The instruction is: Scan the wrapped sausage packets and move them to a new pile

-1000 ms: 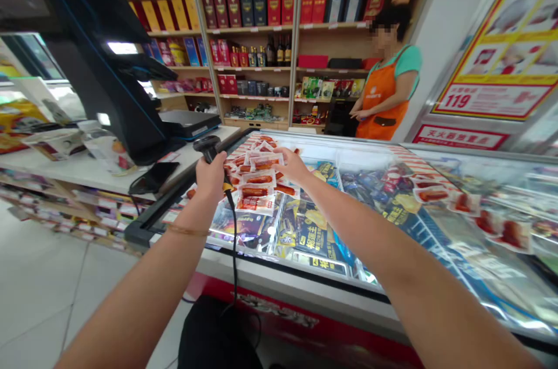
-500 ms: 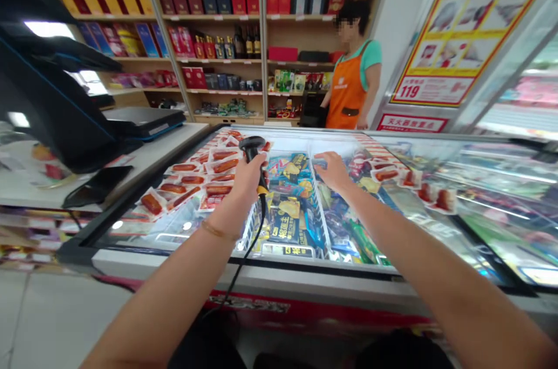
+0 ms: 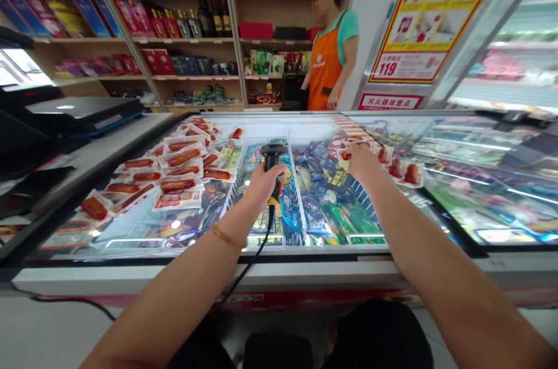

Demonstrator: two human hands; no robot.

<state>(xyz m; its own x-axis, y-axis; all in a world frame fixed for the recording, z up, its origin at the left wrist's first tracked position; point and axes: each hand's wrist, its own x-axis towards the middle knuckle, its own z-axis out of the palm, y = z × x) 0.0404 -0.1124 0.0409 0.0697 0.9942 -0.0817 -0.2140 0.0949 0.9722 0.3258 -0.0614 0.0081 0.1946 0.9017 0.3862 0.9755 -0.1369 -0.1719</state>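
My left hand [image 3: 264, 183] is wrapped round the handle of a black barcode scanner [image 3: 274, 154], held over the chest freezer [image 3: 300, 269]. Its black cord [image 3: 257, 253] runs down past the freezer's front edge. Over on the right, my right hand [image 3: 364, 161] has its fingers curled on a small vacuum-packed meat snack [image 3: 344, 154]; the fingertips are partly hidden. Beside that hand lie similar packs [image 3: 410, 172] in a row on the freezer glass. Many vacuum-packed sausages [image 3: 178, 184] are spread over the glass to the left.
Under the glass, bagged frozen goods [image 3: 349, 221] fill white wire baskets. A counter with a scale [image 3: 87, 110] stands at left. Behind the freezer, a person in an orange apron [image 3: 326, 67] stands before shelves of boxes and bottles [image 3: 187, 40]. A wall poster [image 3: 431, 20] hangs at right.
My right hand has moved right, from above the baskets to the small meat packs, and its fingers have closed on one. The view has turned right and down; the scanner stays in my left hand.
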